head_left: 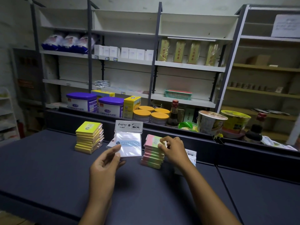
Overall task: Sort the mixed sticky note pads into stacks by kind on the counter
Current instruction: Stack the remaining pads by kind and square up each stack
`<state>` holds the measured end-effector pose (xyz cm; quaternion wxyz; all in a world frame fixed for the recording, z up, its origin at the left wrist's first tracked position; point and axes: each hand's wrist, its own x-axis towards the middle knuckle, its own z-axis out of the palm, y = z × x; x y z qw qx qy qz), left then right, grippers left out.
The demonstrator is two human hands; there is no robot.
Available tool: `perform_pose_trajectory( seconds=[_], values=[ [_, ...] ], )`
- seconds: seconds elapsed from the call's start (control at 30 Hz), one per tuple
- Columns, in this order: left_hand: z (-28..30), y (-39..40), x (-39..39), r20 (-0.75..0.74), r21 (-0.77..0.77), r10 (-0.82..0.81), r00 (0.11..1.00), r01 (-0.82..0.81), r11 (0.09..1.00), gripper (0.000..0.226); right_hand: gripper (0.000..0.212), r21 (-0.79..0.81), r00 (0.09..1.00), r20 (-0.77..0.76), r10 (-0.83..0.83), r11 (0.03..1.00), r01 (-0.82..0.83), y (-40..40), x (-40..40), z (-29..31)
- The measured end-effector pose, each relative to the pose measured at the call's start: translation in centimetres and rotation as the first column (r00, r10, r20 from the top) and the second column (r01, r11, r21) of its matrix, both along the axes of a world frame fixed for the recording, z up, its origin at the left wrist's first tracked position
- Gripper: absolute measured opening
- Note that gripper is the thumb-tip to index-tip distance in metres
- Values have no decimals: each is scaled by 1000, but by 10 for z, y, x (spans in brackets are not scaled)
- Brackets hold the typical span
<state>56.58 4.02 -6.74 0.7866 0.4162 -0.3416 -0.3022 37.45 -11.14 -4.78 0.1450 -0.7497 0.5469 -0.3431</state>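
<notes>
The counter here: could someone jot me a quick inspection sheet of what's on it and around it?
Surface: dark counter, flat.
Job's things: yellow pad stack at left; pink-and-green pad stack at right; white packaged pad between them; another white packet partly hidden behind the right arm.
Clutter: black binder clip on the rear ledge.
Grippers: left hand holds the white packaged pad's lower edge; right hand pinches the top pad of the pink-and-green stack.
Cables: nothing seen.
Surroundings: purple-lidded tins, orange-lidded jars, sauce bottle, noodle cups, shelving behind.
</notes>
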Motion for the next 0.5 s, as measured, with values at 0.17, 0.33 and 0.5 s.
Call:
perform_pose_trajectory(
  seconds=[0.17,0.33,0.5],
  values=[
    [5,-8,-26,69,3,-67,995,67,998,24,31,-88,996,-86,-21,996,14,8,-44,16],
    [8,-25,-61,194,40,-147,970,142,989,27,39,-138,872,-460,-167,984,115,17,-108,29],
    [8,-50,-103,327,123,-210,921,179,976,26,41,-94,804,-552,-221,974,204,27,-155,29]
  ],
)
